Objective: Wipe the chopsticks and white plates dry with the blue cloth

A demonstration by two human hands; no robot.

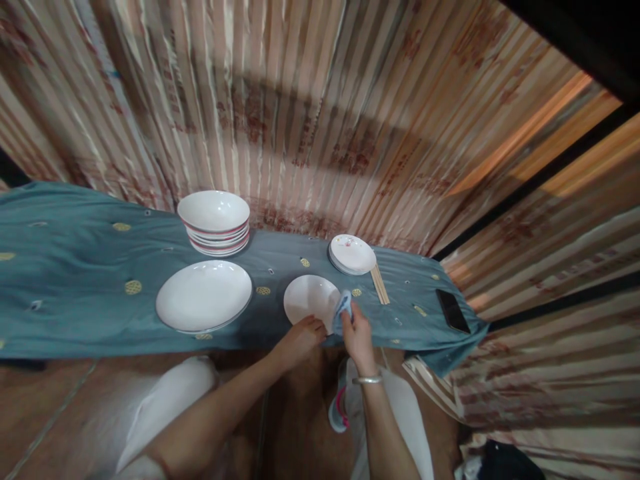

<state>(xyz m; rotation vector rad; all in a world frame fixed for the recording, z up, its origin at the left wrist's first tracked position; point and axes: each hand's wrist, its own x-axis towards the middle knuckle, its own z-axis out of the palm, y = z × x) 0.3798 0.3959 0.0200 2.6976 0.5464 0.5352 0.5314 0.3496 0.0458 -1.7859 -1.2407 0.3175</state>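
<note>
A white bowl (307, 297) sits near the front edge of the cloth-covered table. My left hand (303, 339) is at the bowl's near rim, its fingers curled over the edge. In my right hand (357, 333) is a bunched light-blue cloth (342, 311), pressed against the right side of the bowl's rim. The lower part of the bowl's near rim is partly hidden by my fingers. To the left lies a large white plate (204, 297).
Behind the plate stands a stack of red-rimmed white bowls (215, 212). Small white plates (353, 253) are stacked at the back right, beside wooden chopsticks (380, 285). A black phone (453, 310) lies near the table's right end. Pleated curtains (300, 120) hang close behind the table.
</note>
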